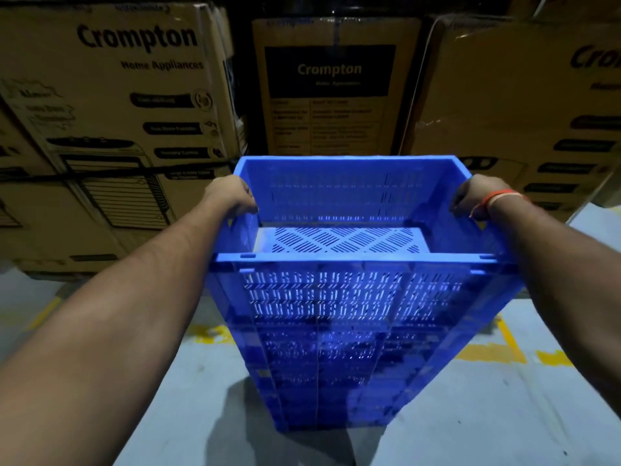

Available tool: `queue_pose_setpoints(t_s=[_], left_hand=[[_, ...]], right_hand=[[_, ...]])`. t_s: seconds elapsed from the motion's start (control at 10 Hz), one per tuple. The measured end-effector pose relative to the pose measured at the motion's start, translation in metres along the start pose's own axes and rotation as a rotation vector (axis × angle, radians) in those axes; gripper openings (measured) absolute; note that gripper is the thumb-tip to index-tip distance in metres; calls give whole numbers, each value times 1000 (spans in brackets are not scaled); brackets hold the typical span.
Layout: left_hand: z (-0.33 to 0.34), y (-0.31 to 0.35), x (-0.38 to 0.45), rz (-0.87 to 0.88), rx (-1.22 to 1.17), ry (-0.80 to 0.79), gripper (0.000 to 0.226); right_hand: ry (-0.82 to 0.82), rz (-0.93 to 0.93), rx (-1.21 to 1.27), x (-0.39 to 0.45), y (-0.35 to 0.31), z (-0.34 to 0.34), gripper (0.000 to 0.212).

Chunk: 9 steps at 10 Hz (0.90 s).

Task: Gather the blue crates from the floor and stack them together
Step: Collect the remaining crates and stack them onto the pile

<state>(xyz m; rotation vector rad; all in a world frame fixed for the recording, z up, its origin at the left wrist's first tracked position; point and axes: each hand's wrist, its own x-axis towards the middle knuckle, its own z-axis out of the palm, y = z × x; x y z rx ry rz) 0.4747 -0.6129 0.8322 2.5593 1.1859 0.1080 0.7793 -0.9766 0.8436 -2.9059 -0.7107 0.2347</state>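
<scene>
Left hand (232,196) grips the left rim of the top crate (353,210), fingers curled over the edge at centre-left of the frame. Right hand (472,200) grips the opposite rim at centre-right, fingers likewise curled over the edge, with an orange band (502,197) round its wrist. Both forearms reach in from the lower corners of the frame.

That crate sits uppermost on a stack (329,364) of blue crates in the middle of the frame, its near wall running across just below centre. Whether it rests fully on the one beneath or is held slightly above it cannot be told. Its slotted floor shows inside, between the two hands. The stack runs down to the floor (470,415) at lower centre, and the lower crates are dark and hard to count.

Grey floor carries worn yellow lines (494,353) at either side of the stack. Behind, across the top of the frame, stand large cardboard boxes (111,95) printed "Crompton", at upper left, upper centre and upper right, just beyond the far wall of the top crate.
</scene>
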Motion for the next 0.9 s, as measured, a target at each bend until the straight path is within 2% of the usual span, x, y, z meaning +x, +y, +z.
queue_pose_setpoints(t_s=[0.4,0.6,0.7,0.8,0.9], left_hand=[[5,4,5,-62,122,56,19],[-2,12,-8,-31,187,65,27],[-5,19,-10,-6,251,127,42],[-3,19,-17,-21,293,219,46],[-16,25,-14,-55,91,285,53]], right_hand=[[27,-7,-14,12,1,2,10],[36,-41,-52,8,1,0,20],[63,-51,-72,10,3,1,42],[110,-43,-48,10,6,1,47],[174,-73,43,7,-1,-21,45]])
